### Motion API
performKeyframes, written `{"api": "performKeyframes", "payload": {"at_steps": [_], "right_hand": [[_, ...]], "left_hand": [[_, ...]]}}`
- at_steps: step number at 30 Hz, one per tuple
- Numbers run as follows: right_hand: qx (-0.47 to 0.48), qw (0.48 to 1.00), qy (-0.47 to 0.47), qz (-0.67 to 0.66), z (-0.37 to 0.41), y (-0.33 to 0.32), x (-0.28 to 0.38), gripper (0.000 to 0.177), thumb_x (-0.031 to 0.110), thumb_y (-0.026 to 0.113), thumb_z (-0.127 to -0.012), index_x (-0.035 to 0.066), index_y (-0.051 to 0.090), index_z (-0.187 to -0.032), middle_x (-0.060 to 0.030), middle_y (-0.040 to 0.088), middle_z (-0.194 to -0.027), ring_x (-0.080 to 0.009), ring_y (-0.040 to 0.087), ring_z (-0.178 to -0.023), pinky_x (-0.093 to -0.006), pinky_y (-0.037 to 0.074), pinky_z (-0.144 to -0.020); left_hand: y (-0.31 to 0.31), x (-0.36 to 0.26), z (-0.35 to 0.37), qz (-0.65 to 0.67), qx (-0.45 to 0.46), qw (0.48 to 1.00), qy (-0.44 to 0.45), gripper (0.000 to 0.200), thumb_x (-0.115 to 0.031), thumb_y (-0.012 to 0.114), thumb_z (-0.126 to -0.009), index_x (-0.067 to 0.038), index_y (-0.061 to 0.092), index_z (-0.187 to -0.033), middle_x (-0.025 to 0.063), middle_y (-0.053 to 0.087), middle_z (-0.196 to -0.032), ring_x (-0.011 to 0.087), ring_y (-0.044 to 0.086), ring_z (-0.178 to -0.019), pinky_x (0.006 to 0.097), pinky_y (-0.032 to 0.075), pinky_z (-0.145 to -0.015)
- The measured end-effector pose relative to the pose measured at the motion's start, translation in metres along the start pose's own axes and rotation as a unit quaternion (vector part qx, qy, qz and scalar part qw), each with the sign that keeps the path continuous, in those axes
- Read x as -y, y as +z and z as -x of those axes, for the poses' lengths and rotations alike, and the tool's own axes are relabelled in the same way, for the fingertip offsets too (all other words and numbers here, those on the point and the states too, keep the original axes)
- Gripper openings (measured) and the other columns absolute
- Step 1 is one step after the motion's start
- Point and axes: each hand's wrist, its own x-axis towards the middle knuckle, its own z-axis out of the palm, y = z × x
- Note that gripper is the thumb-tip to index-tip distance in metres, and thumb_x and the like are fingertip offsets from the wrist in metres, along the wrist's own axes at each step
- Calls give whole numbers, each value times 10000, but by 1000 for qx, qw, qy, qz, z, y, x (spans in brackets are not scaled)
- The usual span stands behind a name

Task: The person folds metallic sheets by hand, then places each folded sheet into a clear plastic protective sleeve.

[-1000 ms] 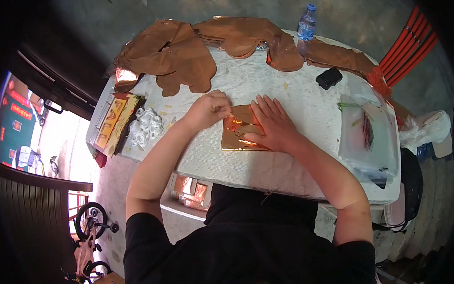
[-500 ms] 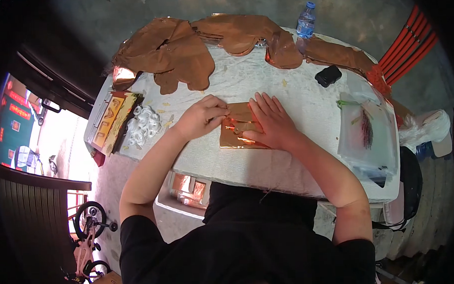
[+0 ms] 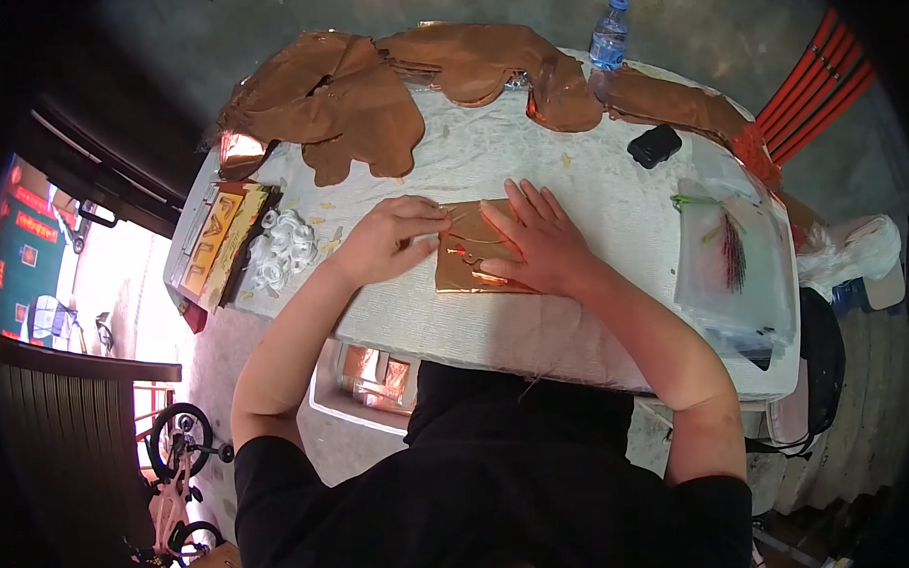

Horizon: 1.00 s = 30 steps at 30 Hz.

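A rectangular gold foil piece (image 3: 464,279) lies flat on the cloth-covered table (image 3: 395,311), close to its front edge. My right hand (image 3: 543,243) rests flat on the foil's right part, fingers spread. A thin curved line, a cord or a crease, runs across the foil between my hands. At the foil's upper left edge is my left hand (image 3: 398,234); its fingers reach to the edge, with the thumb apart below them. Whether its fingertips touch the thin line cannot be made out.
Brown cut-out sheets (image 3: 358,107) line the far edge, beside a water bottle (image 3: 609,38). White rings (image 3: 285,245) lie left. A black object (image 3: 655,147) and clear plastic sleeves (image 3: 709,260) are on the right. Below the front edge stands a white bin (image 3: 328,394).
My left hand has drawn slightly left and its thumb has come away from the fingers. My right hand stays on the foil; the thin curved line shows more clearly.
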Motion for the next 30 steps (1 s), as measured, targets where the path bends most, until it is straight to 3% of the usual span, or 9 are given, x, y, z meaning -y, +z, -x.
{"api": "performKeyframes", "payload": {"at_steps": [1,8,10,13,14,15,20,25,30], "right_hand": [[-1,1000,0,1,0,-1,0,745,591,528,-824,222,315,-1435,-201,213,-1491,-352,171,-1395,-448,106,-1142],[6,1000,-1,9,-1,0,0,755,612,518,-820,208,331,-1430,-206,201,-1493,-361,163,-1395,-456,102,-1141],[3,1000,-3,6,-1,1,0,757,614,515,-821,203,331,-1430,-205,199,-1495,-360,161,-1396,-457,100,-1141],[5,1000,-2,11,-1,1,-1,756,613,517,-821,195,339,-1424,-202,195,-1499,-360,156,-1398,-457,97,-1142],[15,1000,0,19,-2,2,-2,748,608,516,-825,192,342,-1422,-199,191,-1501,-357,151,-1400,-456,96,-1142],[25,999,2,27,-2,1,-2,741,602,515,-829,189,345,-1420,-197,188,-1504,-355,146,-1402,-456,94,-1142],[18,1000,4,11,-2,-2,0,731,588,513,-838,177,344,-1419,-197,191,-1504,-353,149,-1402,-453,96,-1143],[-27,1000,-11,12,-1,6,-3,756,619,504,-822,146,383,-1400,-211,249,-1477,-358,190,-1389,-468,127,-1132],[-80,995,-10,-66,-2,16,-11,709,569,423,-895,85,350,-1407,-224,237,-1475,-360,208,-1381,-461,146,-1128]], "left_hand": [[1,3,-1,58,-15,998,-14,226,-61,614,-808,-12,673,-1021,142,627,-1013,301,581,-1010,382,464,-865],[5,-7,-12,53,-8,993,-106,137,-61,639,-805,9,675,-917,146,630,-1054,297,588,-970,371,470,-845],[9,-18,-20,-71,-28,992,-104,244,-161,652,-803,-5,657,-991,151,604,-1116,311,564,-1033,405,451,-896],[29,-33,-32,-93,-97,990,-49,417,-215,660,-809,2,568,-1153,179,545,-1210,348,504,-1141,421,401,-977],[31,-38,-31,-54,-13,995,-80,622,-297,618,-856,13,383,-1342,216,434,-1344,364,372,-1292,426,296,-1077],[33,-39,-29,-52,-13,995,-79,622,-297,618,-856,13,383,-1342,216,434,-1344,364,372,-1292,426,296,-1077],[33,-38,-24,-63,145,982,-101,853,-500,517,-888,-11,119,-1463,205,134,-1519,305,97,-1423,412,96,-1152],[35,-37,-24,-74,155,979,-106,872,-519,511,-877,-27,101,-1470,195,130,-1523,296,81,-1427,406,84,-1153],[36,-43,-23,-120,156,976,-94,821,-522,480,-882,-73,136,-1477,176,144,-1526,288,88,-1427,406,83,-1154]]}}
